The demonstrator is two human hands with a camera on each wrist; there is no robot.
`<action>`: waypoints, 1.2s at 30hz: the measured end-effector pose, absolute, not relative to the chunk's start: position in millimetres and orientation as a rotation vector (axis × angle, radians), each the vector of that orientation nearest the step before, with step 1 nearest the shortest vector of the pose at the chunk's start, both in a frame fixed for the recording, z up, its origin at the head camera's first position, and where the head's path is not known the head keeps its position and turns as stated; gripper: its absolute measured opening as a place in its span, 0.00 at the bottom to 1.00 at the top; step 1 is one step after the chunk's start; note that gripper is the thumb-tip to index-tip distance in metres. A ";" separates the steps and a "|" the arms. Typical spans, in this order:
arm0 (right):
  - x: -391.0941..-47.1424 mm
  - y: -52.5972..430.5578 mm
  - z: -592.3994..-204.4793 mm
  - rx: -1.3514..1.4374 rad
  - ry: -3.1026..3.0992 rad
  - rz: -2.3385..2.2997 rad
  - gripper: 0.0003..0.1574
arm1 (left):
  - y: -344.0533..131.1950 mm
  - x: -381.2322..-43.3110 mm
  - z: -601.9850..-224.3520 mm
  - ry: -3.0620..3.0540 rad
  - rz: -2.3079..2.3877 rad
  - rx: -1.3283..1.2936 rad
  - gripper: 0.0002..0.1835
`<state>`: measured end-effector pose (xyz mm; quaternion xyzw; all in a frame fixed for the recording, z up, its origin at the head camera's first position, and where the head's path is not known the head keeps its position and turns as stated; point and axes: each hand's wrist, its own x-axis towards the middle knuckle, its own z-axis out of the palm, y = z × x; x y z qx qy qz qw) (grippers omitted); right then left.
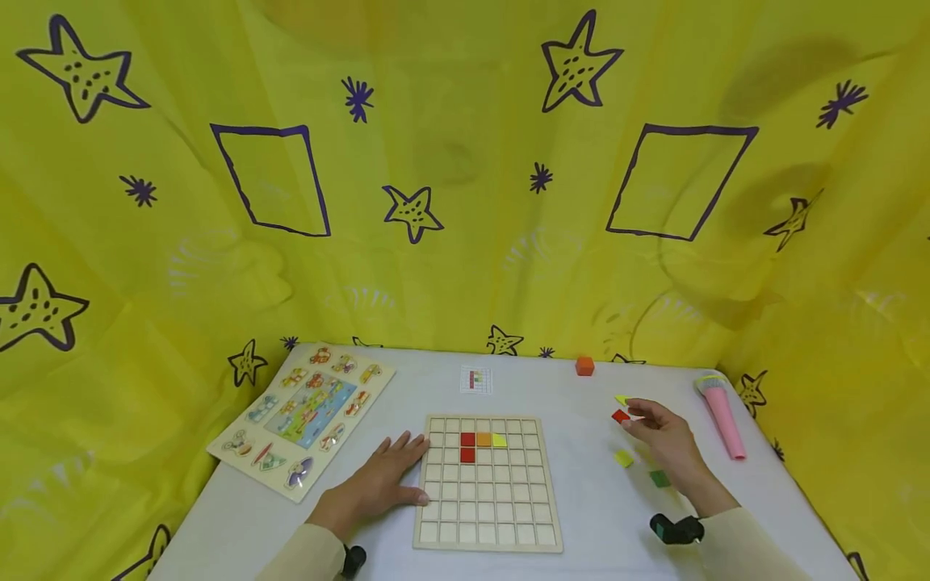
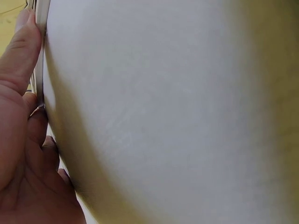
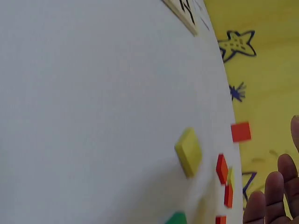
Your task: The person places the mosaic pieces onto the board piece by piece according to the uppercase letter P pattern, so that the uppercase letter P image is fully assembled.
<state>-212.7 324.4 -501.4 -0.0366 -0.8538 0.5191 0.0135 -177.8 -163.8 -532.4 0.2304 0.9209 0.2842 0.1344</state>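
Observation:
A wooden grid board [image 1: 478,512] lies on the table, with red tiles [image 1: 468,455], an orange tile [image 1: 484,439] and a light yellow tile [image 1: 499,440] in its cells. My left hand [image 1: 378,484] rests against the board's left edge, fingers extended. Over the loose tiles on the right is my right hand [image 1: 663,442], its fingertips close to a red tile [image 1: 620,416]. Nothing shows between its fingers [image 3: 274,193] in the right wrist view. A yellow tile [image 3: 189,153] and a green tile [image 1: 659,478] lie near that hand.
A picture puzzle board [image 1: 305,415] lies at the left. Behind the grid board is a small printed card [image 1: 475,379]. An orange-red cube [image 1: 584,366] stands at the back, and a pink toy microphone [image 1: 725,421] lies at the right. Yellow cloth [image 1: 465,274] surrounds the white table.

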 end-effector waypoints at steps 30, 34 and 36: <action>-222.7 383.2 -529.3 -0.259 -2.914 1.421 0.34 | -163.8 -179.3 -531.0 2.673 0.842 0.652 0.52; -220.8 383.7 -530.2 -0.242 -2.916 1.391 0.34 | -164.0 -178.8 -531.4 2.674 0.847 0.653 0.52; -220.4 384.0 -530.9 -0.240 -2.930 1.343 0.33 | -164.1 -177.9 -532.0 2.668 0.854 0.655 0.52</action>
